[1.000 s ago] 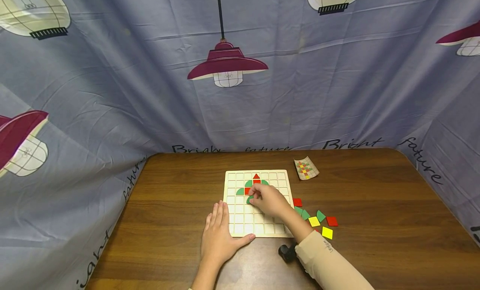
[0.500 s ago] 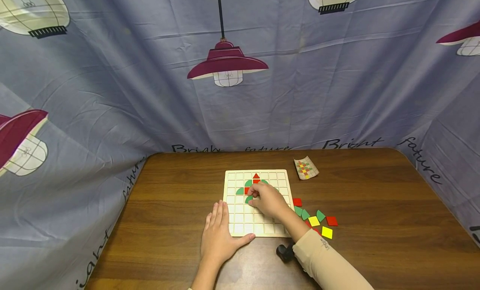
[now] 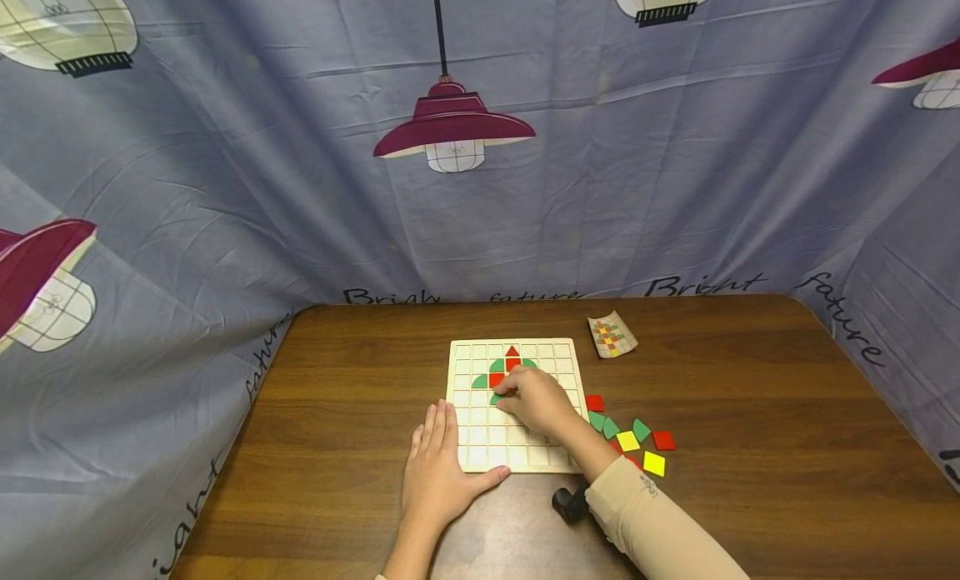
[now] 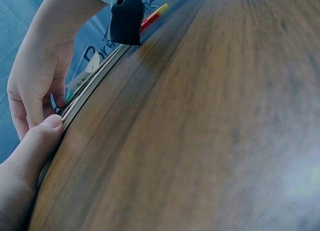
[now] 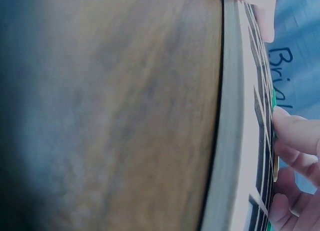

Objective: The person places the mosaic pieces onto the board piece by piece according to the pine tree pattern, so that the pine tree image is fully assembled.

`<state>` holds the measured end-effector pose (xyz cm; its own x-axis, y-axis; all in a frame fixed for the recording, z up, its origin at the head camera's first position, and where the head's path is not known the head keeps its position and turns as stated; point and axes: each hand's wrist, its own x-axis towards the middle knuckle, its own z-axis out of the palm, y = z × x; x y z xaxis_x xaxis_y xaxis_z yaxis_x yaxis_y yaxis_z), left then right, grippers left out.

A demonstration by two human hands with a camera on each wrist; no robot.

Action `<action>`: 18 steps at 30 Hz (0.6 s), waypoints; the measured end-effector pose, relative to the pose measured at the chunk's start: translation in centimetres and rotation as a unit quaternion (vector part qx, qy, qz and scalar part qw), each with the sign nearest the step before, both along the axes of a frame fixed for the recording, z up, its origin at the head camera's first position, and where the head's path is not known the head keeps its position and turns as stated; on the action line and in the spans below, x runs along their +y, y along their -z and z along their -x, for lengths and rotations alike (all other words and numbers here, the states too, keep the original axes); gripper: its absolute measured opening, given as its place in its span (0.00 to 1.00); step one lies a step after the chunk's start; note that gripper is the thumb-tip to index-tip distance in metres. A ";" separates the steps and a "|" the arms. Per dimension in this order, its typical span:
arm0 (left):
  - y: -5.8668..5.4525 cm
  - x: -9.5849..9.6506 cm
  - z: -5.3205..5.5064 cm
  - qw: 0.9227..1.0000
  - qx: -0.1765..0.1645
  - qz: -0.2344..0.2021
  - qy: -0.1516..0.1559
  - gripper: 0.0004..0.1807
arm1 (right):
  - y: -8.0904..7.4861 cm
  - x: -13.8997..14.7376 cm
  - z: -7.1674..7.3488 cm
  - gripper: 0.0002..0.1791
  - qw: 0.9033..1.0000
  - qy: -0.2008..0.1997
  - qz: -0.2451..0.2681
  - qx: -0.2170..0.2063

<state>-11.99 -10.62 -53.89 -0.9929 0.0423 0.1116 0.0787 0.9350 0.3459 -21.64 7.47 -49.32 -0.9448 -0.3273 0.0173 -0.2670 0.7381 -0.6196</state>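
Pinching a green quarter-circle between thumb and bent fingers, the right hand works over the pale gridded board, well apart from the left hand. That piece lies at the right hand's fingertips, near the middle of the board; how firmly it is gripped cannot be told. The left hand has its fingers stretched out along the board's left edge and its thumb against the near edge, bracing the corner between them. Just beyond the right fingertips sits a red square, with a green quarter piece to its left. Farther from the hand come another red square, flanked by green quarters, and a red triangle on top. To the right of the right wrist, red, green and yellow loose pieces lie on the brown table. A patterned card rests beyond the right hand, off to its right. Beneath the right forearm shows a black device.
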 end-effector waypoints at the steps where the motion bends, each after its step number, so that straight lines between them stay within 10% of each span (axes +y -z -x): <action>1: 0.0 0.0 0.0 1.000 -0.001 0.000 0.000 0.72 | 0.0 0.0 0.0 0.07 1.000 -0.001 -0.001 0.002; 18: 0.0 0.0 0.0 1.000 -0.006 0.002 -0.003 0.73 | -1.6 4.3 -0.9 0.13 1.000 0.000 -0.009 -0.022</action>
